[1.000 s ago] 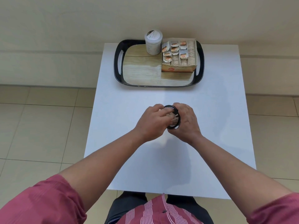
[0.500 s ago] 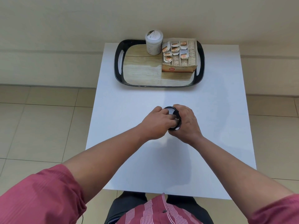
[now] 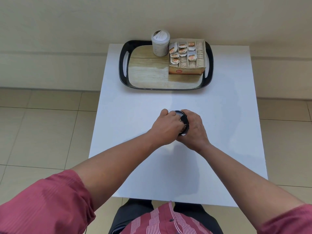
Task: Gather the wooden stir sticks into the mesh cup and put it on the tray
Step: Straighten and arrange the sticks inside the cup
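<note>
A black mesh cup sits at the middle of the white table, tipped toward the left with its round rim showing. My right hand wraps the cup from the right. My left hand is closed at the cup's mouth, with pale wooden stir sticks visible between its fingers and the rim. Most of the sticks and the cup's body are hidden by both hands. The black-rimmed tray with a wood-pattern floor lies at the far edge of the table.
On the tray stand a white lidded jar at the back and an open cardboard box of tea bags on its right half. The tray's left and front floor is bare. Tiled floor surrounds the small table.
My left hand has pushed further into the cup's mouth, covering more of the sticks. The cup and my right hand have stayed in place.
</note>
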A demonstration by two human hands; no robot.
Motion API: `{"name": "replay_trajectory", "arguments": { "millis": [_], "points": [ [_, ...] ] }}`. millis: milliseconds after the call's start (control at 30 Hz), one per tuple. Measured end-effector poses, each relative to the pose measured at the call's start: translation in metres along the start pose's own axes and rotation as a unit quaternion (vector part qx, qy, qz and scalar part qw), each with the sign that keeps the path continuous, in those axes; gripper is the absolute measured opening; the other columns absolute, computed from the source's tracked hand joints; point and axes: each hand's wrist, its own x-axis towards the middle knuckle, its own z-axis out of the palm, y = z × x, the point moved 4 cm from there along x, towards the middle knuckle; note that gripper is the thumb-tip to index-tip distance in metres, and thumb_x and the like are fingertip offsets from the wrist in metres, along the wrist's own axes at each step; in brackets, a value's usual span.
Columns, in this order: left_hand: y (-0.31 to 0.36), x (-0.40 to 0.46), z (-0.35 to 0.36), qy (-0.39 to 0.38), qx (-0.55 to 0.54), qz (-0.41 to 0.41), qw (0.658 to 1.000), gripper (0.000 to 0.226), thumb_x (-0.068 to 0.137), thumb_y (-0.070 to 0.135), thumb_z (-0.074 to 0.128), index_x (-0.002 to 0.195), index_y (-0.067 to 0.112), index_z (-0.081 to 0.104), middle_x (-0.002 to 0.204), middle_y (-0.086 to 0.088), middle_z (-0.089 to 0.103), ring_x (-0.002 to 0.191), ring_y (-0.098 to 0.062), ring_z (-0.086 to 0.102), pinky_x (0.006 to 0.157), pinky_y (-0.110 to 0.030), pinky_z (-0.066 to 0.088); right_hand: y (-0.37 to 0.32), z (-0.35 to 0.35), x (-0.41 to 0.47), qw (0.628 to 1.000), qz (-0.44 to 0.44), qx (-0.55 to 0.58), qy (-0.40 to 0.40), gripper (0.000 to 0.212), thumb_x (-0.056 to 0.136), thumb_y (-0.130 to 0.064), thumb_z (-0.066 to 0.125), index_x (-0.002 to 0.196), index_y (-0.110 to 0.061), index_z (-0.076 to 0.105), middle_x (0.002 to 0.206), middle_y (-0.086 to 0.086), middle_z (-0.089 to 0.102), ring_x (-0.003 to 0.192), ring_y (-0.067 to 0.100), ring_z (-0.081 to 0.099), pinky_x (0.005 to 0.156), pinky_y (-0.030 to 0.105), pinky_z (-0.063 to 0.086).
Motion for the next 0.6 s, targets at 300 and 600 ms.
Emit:
{"name": "replay_trajectory", "arguments": {
  "millis": [300,600],
  "points": [
    [0.0018,0.0012,-0.0061,-0.011,0.023,-0.014,1.0,0.023,0.081,0.006,0.057,0.074,0.026,0.049,0.071,0.009,0.041,0.08,-0.02,0.037,0.073,-0.035,0.022,-0.0058,0.0042,0.001,0.999,0.006,0.03,-0.016,0.055,0.06,-0.033,0.083,0.108,-0.031,0.056,0.096,-0.016,0.063,0.091,0.016,0.06,0.072,0.037,0.055],
    [-0.0037,0.0034,-0.0043,0.004,-0.057,0.018,0.998,0.02,0.085,0.006,0.056,0.078,0.025,0.058,0.079,0.01,0.055,0.092,-0.021,0.04,0.077,-0.035,0.024,-0.0038,-0.0012,-0.003,0.995,0.024,0.094,0.02,0.054,0.058,-0.027,0.085,0.097,-0.042,0.051,0.089,-0.016,0.062,0.08,0.009,0.06,0.063,0.029,0.051]
  ]
}}
